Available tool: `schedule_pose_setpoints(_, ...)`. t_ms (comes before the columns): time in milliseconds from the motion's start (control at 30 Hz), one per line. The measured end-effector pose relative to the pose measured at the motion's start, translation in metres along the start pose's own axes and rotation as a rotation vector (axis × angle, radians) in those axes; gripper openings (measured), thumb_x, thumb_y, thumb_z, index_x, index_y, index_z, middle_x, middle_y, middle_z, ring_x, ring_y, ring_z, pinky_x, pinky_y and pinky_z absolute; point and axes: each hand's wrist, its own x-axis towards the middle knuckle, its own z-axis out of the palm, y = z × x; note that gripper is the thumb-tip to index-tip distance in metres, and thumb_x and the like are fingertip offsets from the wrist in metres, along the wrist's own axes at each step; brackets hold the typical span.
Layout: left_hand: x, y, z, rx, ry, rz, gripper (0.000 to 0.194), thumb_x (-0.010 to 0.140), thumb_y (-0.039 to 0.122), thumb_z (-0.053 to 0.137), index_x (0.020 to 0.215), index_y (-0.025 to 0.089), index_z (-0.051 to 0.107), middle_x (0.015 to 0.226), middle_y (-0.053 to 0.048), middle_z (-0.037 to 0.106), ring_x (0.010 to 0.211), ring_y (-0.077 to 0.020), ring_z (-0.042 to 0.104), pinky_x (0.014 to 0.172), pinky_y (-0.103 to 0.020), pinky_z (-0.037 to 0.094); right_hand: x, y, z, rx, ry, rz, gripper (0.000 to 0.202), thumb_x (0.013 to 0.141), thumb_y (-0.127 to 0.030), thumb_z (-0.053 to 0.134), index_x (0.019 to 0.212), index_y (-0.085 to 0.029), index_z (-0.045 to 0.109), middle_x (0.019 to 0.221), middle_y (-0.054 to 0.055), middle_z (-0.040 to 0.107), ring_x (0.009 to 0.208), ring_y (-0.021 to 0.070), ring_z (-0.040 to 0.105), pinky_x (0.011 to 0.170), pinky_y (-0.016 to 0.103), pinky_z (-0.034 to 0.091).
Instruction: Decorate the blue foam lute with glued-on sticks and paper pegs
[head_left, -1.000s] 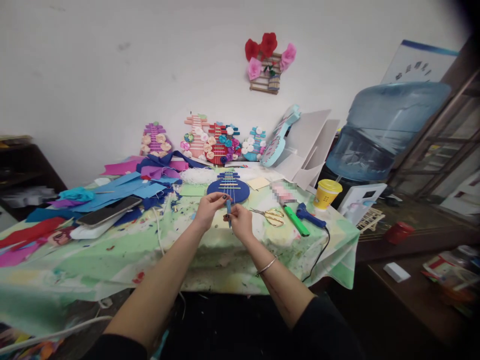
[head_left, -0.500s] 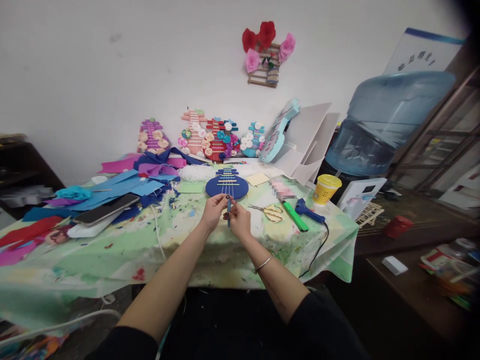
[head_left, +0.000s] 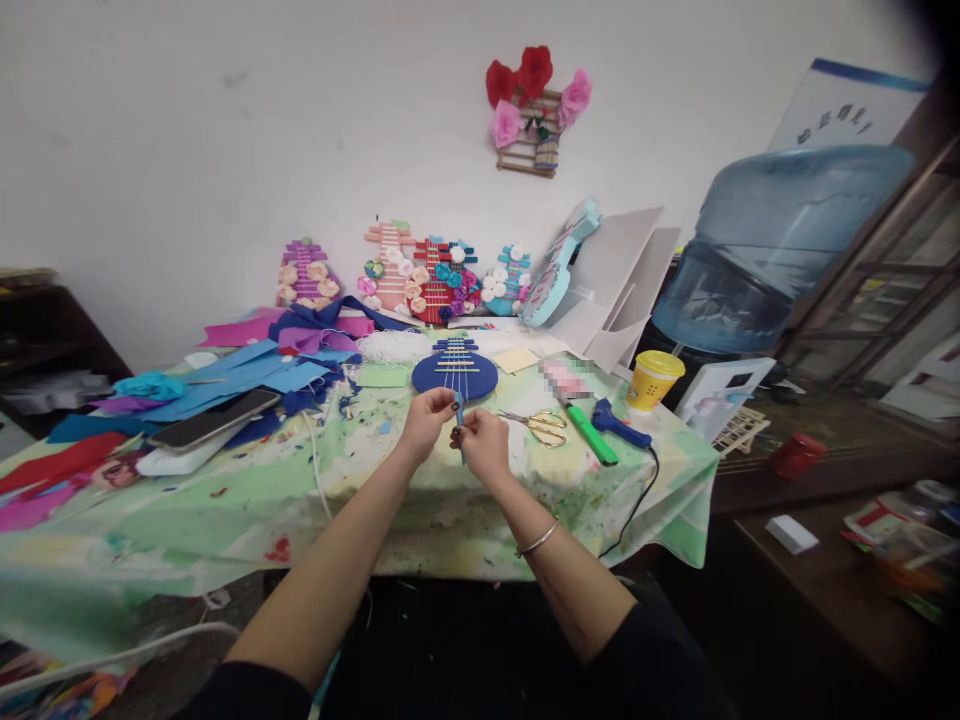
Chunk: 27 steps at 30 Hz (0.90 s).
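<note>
Between my hands is a narrow blue strip (head_left: pixel 460 400), held upright just in front of the dark blue lute-shaped piece (head_left: pixel 454 377). The fingers of my left hand (head_left: pixel 429 420) pinch its upper part. Lower down, my right hand (head_left: pixel 482 441) grips the same strip, its fingers curled. The lute-shaped piece lies on the table with pale strings and crossbars on it. Gold-handled scissors (head_left: pixel 545 427) lie to the right of my right hand, with a green cutter (head_left: pixel 592 434) and a blue glue gun (head_left: pixel 621 422) beyond them.
Blue and purple sheets (head_left: pixel 225 380) and a phone (head_left: pixel 214 419) cover the left of the table (head_left: pixel 420 520). Decorated lute shapes (head_left: pixel 431 285) lean on the wall behind. A yellow cup (head_left: pixel 654 380) stands at the right, near a large water bottle (head_left: pixel 780 250).
My right hand has shifted slightly to the right, and its wrist and forearm have moved the same way. The strip has turned a little between my fingers.
</note>
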Motion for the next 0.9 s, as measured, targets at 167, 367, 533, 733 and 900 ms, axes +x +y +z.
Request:
schedule_pose_setpoints(167, -0.003, 0.005, 0.004, -0.05, -0.077, -0.045, 0.017, 0.065, 0.028, 0.066, 0.069, 0.014, 0.057, 0.059, 0.003, 0.054, 0.051, -0.0071, 0.044, 0.049, -0.02, 0.035, -0.005, -0.01, -0.003, 0.191, 0.024, 0.049, 0.006, 0.067, -0.013, 0.05, 0.064, -0.018, 0.049, 0.058, 0.001, 0.064, 0.054, 0.0165, 0.066, 0.05, 0.023, 0.052)
schedule_pose_setpoints(367, -0.006, 0.021, -0.002, -0.203, -0.214, -0.142, 0.027, 0.061, 0.034, 0.073, 0.069, 0.012, 0.059, 0.059, 0.001, 0.055, 0.051, -0.0087, 0.047, 0.05, -0.023, 0.037, -0.008, -0.027, -0.013, 0.441, -0.025, 0.165, 0.006, 0.062, -0.011, 0.053, 0.063, -0.016, 0.052, 0.048, -0.001, 0.061, 0.04, 0.0143, 0.06, 0.041, 0.023, 0.051)
schedule_pose_setpoints(533, -0.009, 0.031, -0.003, -0.264, -0.255, -0.118, 0.026, 0.061, 0.032, 0.074, 0.066, 0.012, 0.059, 0.059, 0.0, 0.055, 0.052, -0.0088, 0.049, 0.05, -0.022, 0.037, -0.012, -0.038, -0.02, 0.595, -0.12, 0.174, 0.008, 0.059, -0.01, 0.055, 0.061, -0.016, 0.05, 0.045, 0.0, 0.062, 0.035, 0.0142, 0.058, 0.041, 0.026, 0.051)
schedule_pose_setpoints(733, -0.015, 0.039, 0.003, -0.299, -0.286, -0.143, 0.026, 0.065, 0.034, 0.071, 0.069, 0.012, 0.058, 0.059, -0.001, 0.055, 0.045, -0.0075, 0.046, 0.043, -0.021, 0.036, -0.015, -0.043, -0.022, 0.656, -0.14, 0.165, 0.013, 0.056, -0.015, 0.062, 0.059, -0.016, 0.05, 0.041, -0.002, 0.06, 0.034, 0.0134, 0.057, 0.039, 0.024, 0.051)
schedule_pose_setpoints(900, -0.017, 0.036, 0.005, -0.231, -0.212, -0.084, 0.025, 0.068, 0.034, 0.069, 0.074, 0.012, 0.058, 0.062, 0.0, 0.055, 0.048, -0.0069, 0.047, 0.044, -0.019, 0.039, -0.013, -0.036, -0.021, 0.635, -0.074, 0.134, 0.012, 0.056, -0.016, 0.062, 0.061, -0.017, 0.051, 0.044, -0.002, 0.06, 0.035, 0.0141, 0.058, 0.037, 0.024, 0.05)
